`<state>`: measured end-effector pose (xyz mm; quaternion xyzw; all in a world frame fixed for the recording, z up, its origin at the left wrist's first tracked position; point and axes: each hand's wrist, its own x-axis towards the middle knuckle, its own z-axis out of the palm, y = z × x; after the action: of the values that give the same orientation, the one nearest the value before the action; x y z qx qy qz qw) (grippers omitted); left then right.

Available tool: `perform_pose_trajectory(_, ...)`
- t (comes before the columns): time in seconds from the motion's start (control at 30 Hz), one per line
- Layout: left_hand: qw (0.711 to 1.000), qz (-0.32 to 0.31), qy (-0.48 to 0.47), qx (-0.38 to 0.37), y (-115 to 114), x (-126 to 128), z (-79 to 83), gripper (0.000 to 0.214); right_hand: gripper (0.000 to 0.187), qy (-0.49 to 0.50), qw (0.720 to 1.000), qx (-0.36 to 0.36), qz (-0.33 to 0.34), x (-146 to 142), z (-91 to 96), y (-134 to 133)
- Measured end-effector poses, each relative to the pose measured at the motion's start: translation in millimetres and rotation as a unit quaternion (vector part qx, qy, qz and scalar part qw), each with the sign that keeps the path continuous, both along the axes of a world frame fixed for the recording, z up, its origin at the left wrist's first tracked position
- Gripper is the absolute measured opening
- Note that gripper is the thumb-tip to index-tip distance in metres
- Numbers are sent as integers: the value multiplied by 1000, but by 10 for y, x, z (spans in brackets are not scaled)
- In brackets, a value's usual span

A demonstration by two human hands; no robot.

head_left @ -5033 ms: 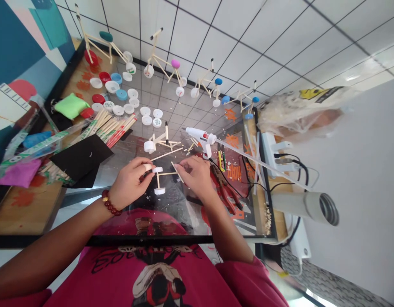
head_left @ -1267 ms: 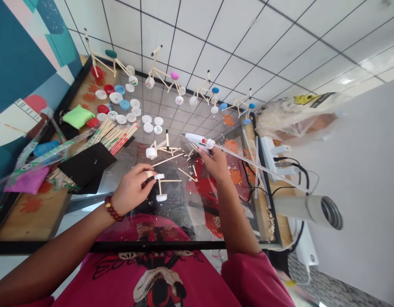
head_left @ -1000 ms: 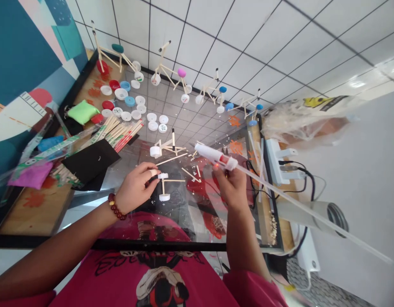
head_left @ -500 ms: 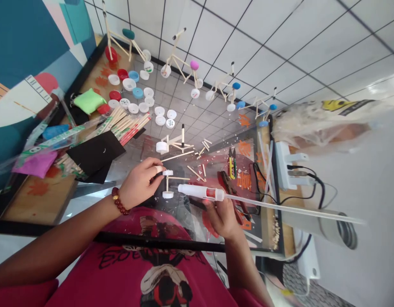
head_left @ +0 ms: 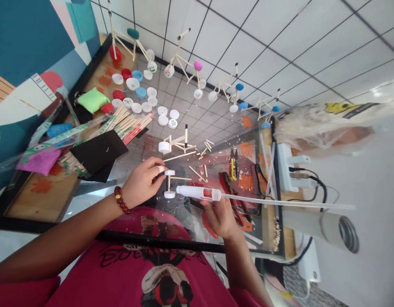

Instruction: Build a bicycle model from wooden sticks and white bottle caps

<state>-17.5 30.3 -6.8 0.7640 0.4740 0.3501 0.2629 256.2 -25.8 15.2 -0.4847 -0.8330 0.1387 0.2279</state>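
the left hand [head_left: 141, 182], wearing a red bead bracelet [head_left: 121, 199], is closed in a narrow pinch on a small wooden stick frame [head_left: 168, 183], the fingertips [head_left: 157, 169] gripping its upper end beside a white bottle-cap wheel [head_left: 169, 172]. a second cap wheel [head_left: 169, 194] sits at the lower end, and the frame's short upright runs between the two, clear of the hand. the right hand [head_left: 220, 217] is wrapped around the grip of a white hot glue gun [head_left: 197, 192], fingers curled closed beneath the body. the gun's long axis lies nearly level across the view, its nozzle pointing left, just beside the lower wheel and not touching it, with a long clear glue stick [head_left: 280, 200] trailing right. the right hand is the one nearer the gun's work end; the left hand is the one on the frame. the work area is a glass-topped table [head_left: 248, 251] over red printed paper, scattered with wood chips and cut sticks [head_left: 197, 174]. nearby lie a second stick frame [head_left: 174, 144], red-handled pliers [head_left: 232, 196] and a yellow cutter [head_left: 232, 164]. further off are loose bottle caps [head_left: 163, 120], bundled chopsticks [head_left: 132, 124], black card [head_left: 99, 152], a power strip [head_left: 288, 172] and finished stick models [head_left: 184, 59] against white tile [head_left: 248, 38].
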Motion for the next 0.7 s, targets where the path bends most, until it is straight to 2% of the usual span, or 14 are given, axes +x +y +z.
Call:
perform_pose_trajectory(0.33,1000,-1,3,-7,-1,-12,1,12,28,0,1000,-4,3,4,-11,9)
perform_pose_trajectory(0.7,1000,-3,0,5,2,-9,-3,12,23,7,1000,13,4,-6,-7,7)
